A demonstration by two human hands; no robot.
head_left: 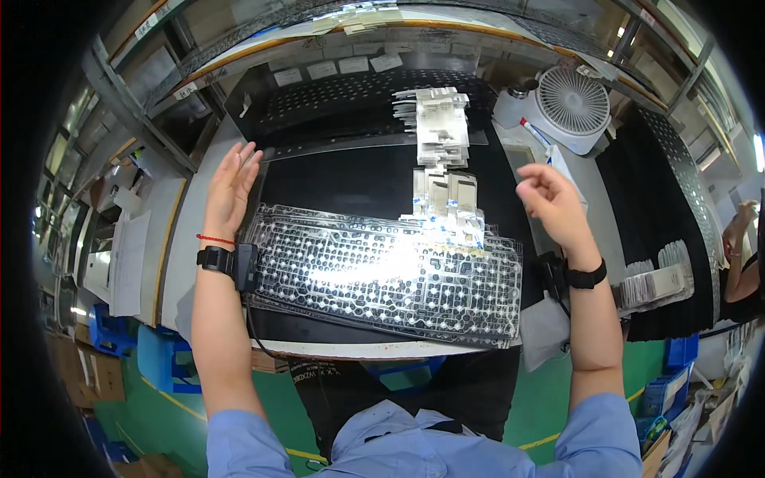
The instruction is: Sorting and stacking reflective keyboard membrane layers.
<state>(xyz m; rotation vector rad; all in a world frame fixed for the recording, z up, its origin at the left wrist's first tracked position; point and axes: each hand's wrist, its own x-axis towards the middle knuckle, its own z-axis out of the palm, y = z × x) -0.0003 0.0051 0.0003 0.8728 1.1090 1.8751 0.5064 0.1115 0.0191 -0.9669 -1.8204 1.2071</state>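
Note:
A stack of clear keyboard membrane sheets, printed with rows of pads and fine lines, lies across the near part of the work surface. Bright light glares off its middle. My left hand hovers beyond the stack's left end, fingers stretched out and nothing in them. Past its right end, my right hand is raised with loosely bent fingers, and I see nothing held there. Overlapping pale flat strips run from the far side toward the sheets. Their near end, with blue marks, meets the stack's back edge.
A white fan stands at the back right beside a bottle and a red-capped marker. Another pile of pale strips rests on the right. A shelf spans the back. Another person's arm shows at far right.

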